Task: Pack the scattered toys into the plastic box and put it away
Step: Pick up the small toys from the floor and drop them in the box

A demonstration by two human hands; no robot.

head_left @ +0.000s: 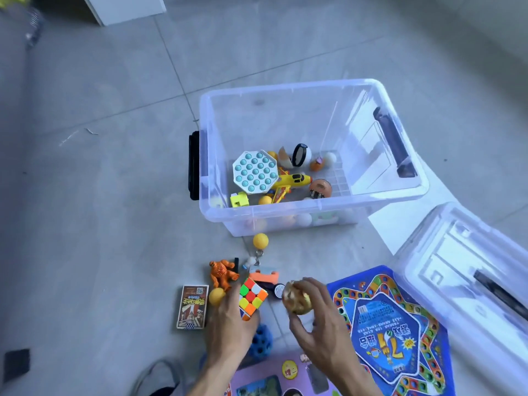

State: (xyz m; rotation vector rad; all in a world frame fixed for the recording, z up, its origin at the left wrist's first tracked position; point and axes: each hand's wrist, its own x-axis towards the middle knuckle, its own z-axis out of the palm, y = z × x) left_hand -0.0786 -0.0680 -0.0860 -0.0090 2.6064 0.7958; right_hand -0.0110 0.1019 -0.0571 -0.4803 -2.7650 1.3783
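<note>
Beyond the hands (228, 318), well apart, sits the plastic box (311, 208), toys inside.

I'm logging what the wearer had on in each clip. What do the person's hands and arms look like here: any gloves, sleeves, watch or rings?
Both the left hand and the right hand are bare: no gloves, no rings that show. The forearms are uncovered as far as the bottom edge of the picture, with no sleeve, watch or band in view.
</note>
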